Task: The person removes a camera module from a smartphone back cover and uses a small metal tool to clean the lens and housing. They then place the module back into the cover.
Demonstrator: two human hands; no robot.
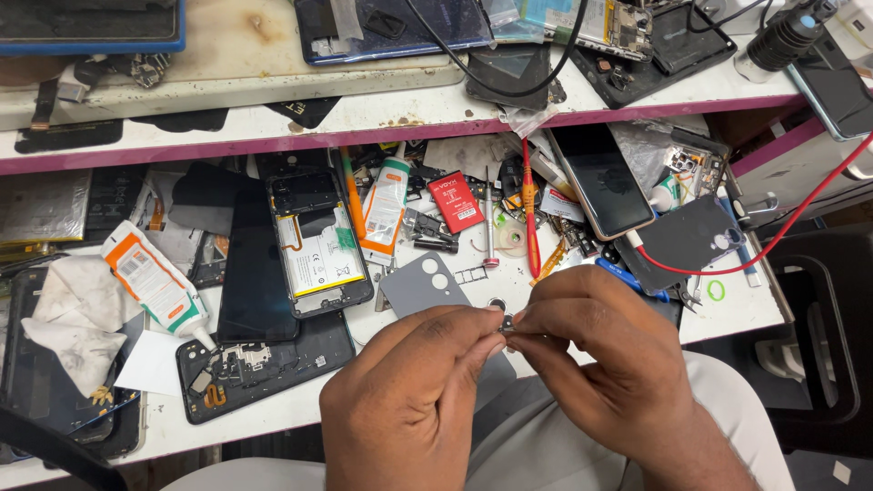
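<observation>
You pinched a tiny metal part (506,320) between the fingertips of both hands, left hand (409,400) thumb and forefinger pressed on it from 1 side, right hand (605,350) fingers closed on it from the other; the part was too small to tell its kind. Both hands sat over your lap, just in front of the workbench (273,414) edge. Directly behind the pinch lay a grey phone back cover (423,284) with 2 round camera holes, partly hidden by your left hand. Left of that, an opened phone (320,245) lay face down with its battery showing, beside a black screen panel (255,273). A black phone frame (264,364) lay nearer the bench edge. A white glue tube with an orange label (156,284) rested at the far left, touching a crumpled white cloth (77,318). A 2nd glue tube (385,205) stood further back. A red-handled screwdriver (528,214) lay behind your right hand, near a dark phone (600,182) with its screen up. A red cable (773,236) ran across the right side of the bench to a dark grey back cover (682,241).
</observation>
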